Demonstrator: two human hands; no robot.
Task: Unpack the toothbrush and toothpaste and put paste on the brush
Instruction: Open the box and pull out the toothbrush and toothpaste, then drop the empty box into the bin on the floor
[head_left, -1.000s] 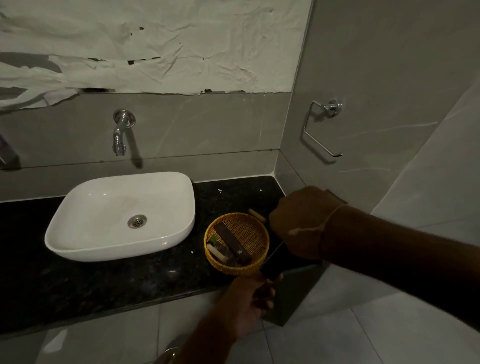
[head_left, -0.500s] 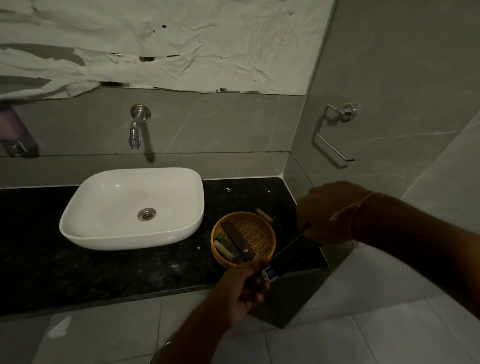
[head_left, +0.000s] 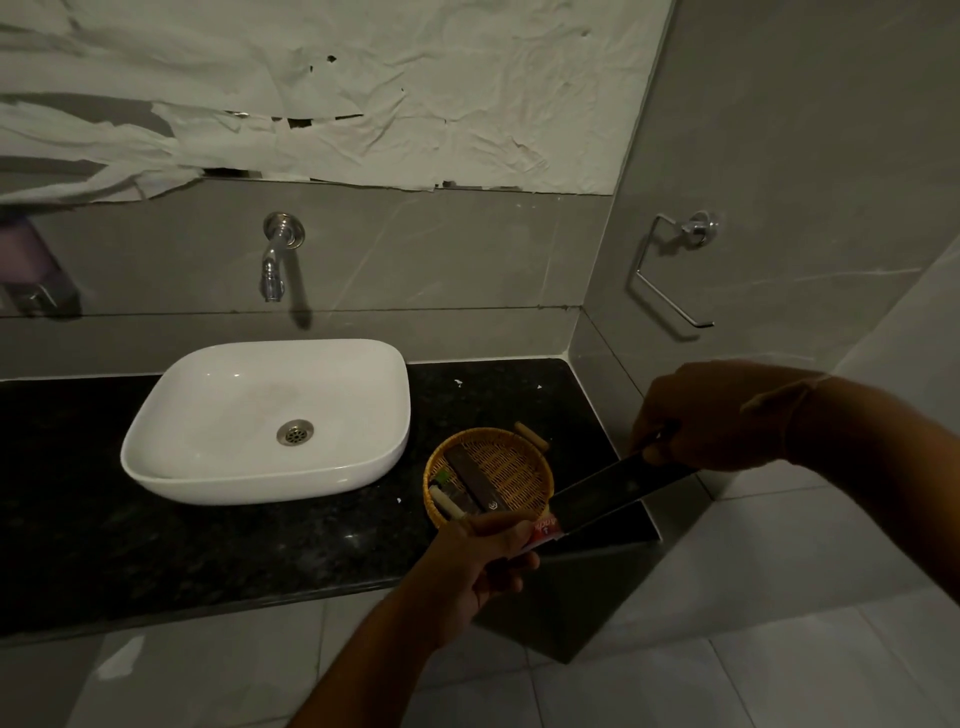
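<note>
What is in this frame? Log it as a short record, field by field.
setting: bathroom counter with white basin under wall tap
left hand: pinching red-and-white item at the sleeve's lower end
right hand: holding upper end of dark sleeve
basket: wicker, on the counter right of the basin, holds a dark packet and small items
paste on brush: not yet, no brush visible

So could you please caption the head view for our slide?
Left hand pulls a red-and-white packet from the dark box in the right hand, beside a wicker basket.
</note>
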